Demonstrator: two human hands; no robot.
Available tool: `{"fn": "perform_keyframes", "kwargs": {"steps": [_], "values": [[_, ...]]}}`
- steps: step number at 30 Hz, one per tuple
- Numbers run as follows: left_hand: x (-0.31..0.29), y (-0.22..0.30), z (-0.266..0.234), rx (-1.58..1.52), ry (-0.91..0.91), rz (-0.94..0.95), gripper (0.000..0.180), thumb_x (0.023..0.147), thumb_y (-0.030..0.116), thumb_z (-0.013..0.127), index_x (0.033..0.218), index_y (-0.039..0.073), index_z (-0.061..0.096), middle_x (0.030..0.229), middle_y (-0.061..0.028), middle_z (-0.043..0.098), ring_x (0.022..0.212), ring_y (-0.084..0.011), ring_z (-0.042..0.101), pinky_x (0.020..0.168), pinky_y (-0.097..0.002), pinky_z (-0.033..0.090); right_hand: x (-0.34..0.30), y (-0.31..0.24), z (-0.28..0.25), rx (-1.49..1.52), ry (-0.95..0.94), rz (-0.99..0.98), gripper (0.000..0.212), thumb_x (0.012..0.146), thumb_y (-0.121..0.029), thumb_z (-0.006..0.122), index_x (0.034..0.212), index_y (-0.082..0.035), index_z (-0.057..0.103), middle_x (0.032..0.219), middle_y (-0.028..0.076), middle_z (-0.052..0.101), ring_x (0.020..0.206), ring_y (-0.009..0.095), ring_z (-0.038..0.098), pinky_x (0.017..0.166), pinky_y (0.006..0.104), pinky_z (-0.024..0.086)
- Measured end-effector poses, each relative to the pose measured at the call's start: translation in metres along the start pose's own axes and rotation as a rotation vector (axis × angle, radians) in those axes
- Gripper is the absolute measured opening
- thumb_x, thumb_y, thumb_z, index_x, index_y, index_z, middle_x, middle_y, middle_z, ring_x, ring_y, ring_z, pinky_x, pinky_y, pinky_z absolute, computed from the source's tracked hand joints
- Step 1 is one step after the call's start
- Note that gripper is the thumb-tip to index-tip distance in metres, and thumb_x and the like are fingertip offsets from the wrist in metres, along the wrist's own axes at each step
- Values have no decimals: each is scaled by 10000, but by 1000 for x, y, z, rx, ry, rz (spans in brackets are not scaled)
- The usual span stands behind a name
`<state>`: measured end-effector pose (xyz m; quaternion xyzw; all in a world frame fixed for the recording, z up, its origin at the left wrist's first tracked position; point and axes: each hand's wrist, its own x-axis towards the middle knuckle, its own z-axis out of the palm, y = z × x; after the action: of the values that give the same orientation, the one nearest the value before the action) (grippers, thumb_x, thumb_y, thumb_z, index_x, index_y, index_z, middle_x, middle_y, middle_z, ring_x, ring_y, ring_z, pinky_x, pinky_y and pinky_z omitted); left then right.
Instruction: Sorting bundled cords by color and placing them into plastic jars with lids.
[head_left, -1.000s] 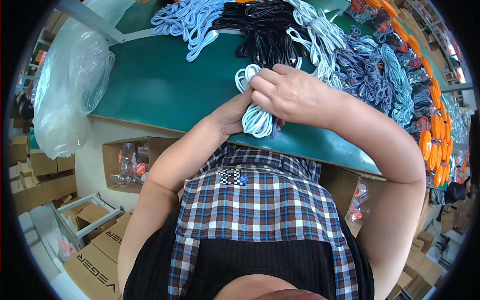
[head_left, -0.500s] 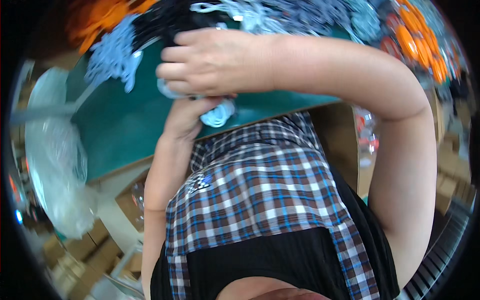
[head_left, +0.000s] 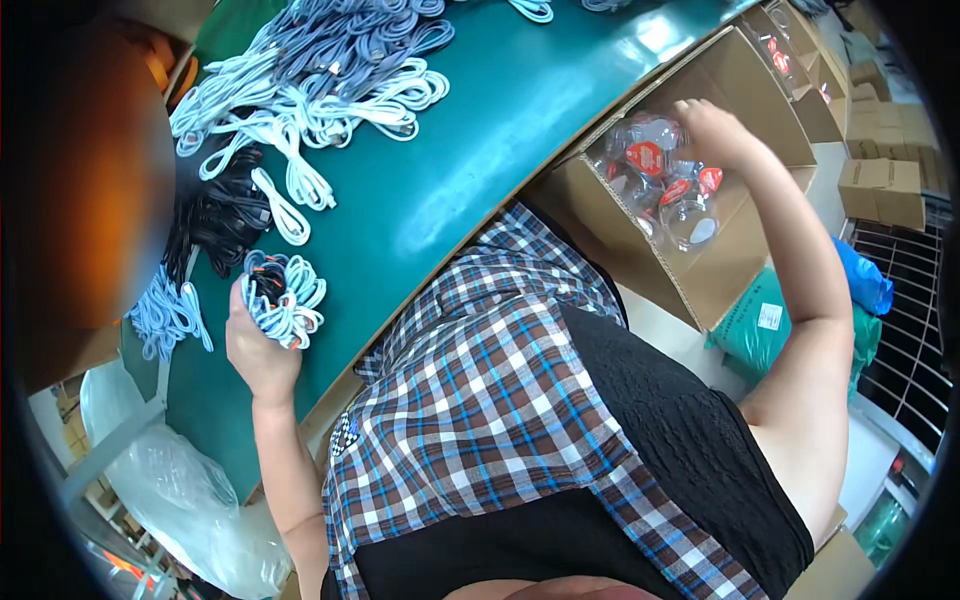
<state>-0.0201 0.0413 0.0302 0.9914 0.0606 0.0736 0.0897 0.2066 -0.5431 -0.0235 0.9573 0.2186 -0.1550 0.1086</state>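
My left hand (head_left: pixel 262 352) is closed around a bundle of coiled cables (head_left: pixel 293 290), white and pale blue with black ones among them, just above the green table. My right hand (head_left: pixel 714 135) reaches into an open cardboard box (head_left: pixel 735 90) at the table's right side. Its fingers are bent and apart, over clear rounded plastic containers (head_left: pixel 690 222) with red labels. No container shows in its grasp, though the fingertips are partly hard to make out.
White and grey coiled cables (head_left: pixel 330 90) lie heaped on the green table (head_left: pixel 430 200), beside black cables (head_left: pixel 228 210) and light-blue ones (head_left: pixel 165 315). A blurred orange shape (head_left: pixel 110 220) covers the left. Clear plastic bags (head_left: pixel 180 480) hang at the lower left.
My right hand has left the table beside my left hand and moved right, into the box. The view has turned rightward; the bundle in my left hand now shows plainly.
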Motion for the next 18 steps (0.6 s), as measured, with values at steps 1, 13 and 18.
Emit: {"fn": "perform_keyframes", "kwargs": {"steps": [1,13,18], "values": [[0,2,0,10,-2,5,710,791,104,779,1413,9,449,1167,-145,689,979,-293,687,874,-347,526,-2,7,28,11,2,1,482,756,-184,803,1149,-10,585,1040,143,676,880,291,655,800,450,552],[-11,-42,35,-131,422,101,664,824,139,787,1389,2,465,1173,-129,685,934,-290,691,861,-342,534,-19,44,53,577,-143,290,961,589,-218,926,1395,-22,440,1294,198,524,1124,338,568,993,425,488],[-13,-60,33,-356,437,17,631,822,62,773,1381,4,485,1212,-123,667,968,-259,687,865,-331,536,-70,58,-56,866,240,154,869,661,-86,805,1457,-63,458,1308,159,550,1125,279,551,976,402,484]]}}
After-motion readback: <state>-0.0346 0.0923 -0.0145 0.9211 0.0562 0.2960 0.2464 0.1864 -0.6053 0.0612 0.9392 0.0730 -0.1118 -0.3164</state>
